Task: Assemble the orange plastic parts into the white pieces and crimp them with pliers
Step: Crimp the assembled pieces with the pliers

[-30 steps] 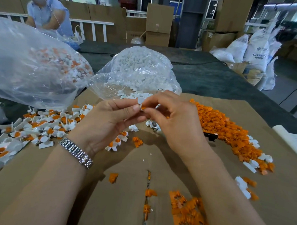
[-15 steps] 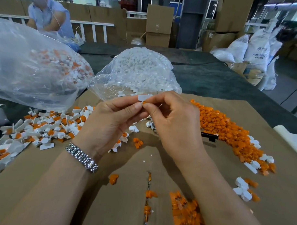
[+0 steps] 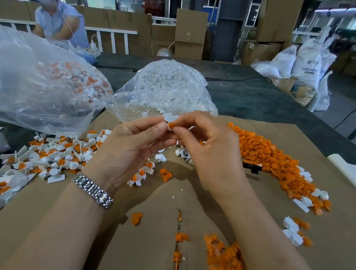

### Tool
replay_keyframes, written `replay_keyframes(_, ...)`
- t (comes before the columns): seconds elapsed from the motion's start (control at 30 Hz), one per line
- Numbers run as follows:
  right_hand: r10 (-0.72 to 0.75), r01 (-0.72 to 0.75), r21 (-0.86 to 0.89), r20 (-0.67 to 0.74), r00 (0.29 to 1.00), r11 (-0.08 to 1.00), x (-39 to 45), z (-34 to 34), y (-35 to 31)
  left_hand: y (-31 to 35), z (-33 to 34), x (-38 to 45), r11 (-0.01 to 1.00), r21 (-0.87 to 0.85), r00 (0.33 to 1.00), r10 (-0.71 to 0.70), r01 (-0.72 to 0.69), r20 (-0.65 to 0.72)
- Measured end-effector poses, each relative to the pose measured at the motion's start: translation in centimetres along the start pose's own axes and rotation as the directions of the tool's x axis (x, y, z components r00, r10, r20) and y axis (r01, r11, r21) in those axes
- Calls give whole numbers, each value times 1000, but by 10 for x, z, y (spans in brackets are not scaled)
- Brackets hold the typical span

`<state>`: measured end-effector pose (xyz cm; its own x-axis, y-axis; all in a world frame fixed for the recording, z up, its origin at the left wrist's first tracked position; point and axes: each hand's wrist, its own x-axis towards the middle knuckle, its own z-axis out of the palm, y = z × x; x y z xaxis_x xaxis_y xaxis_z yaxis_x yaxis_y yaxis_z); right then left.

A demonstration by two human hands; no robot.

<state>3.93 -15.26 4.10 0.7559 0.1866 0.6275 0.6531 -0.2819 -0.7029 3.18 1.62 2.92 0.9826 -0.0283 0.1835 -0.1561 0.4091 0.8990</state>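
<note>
Pinching white piece (image 3: 168, 118) with orange part (image 3: 171, 125), both hands' fingers (image 3: 159, 127).

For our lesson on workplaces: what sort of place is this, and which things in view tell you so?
Probably a small factory or warehouse assembly bench. Clues: the heap of loose orange plastic parts on brown cardboard, the clear plastic bag of white pieces, and stacked brown cardboard cartons behind.

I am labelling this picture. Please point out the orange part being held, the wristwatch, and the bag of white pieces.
orange part (image 3: 171, 125), head view, its rounded top.
wristwatch (image 3: 92, 190), head view, middle of the metal band.
bag of white pieces (image 3: 166, 84), head view, its bulging front.
</note>
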Motion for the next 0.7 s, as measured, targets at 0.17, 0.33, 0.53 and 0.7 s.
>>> replay_keyframes(0.17, -74, 80, -114, 55, 996, 990, 1, -1, 1, -1, 0, -1, 998, 50, 999, -33, 33, 0)
replay_keyframes(0.33, 53, -53, -1, 63, 997, 999, 1, -1, -3, -2, -2, 1, 998, -24, 999, -49, 50, 6)
replay_keyframes(0.53, 239, -236, 218, 13, 971, 947, 4, -11, -6, -2, -1, 0, 994, -89, 997, -61, 66, 52)
replay_keyframes(0.7, 353, -323, 208, -123, 928, 923, 8, -17, 3, 2, -9, 0, 990, -42, 991, -134, 135, 15)
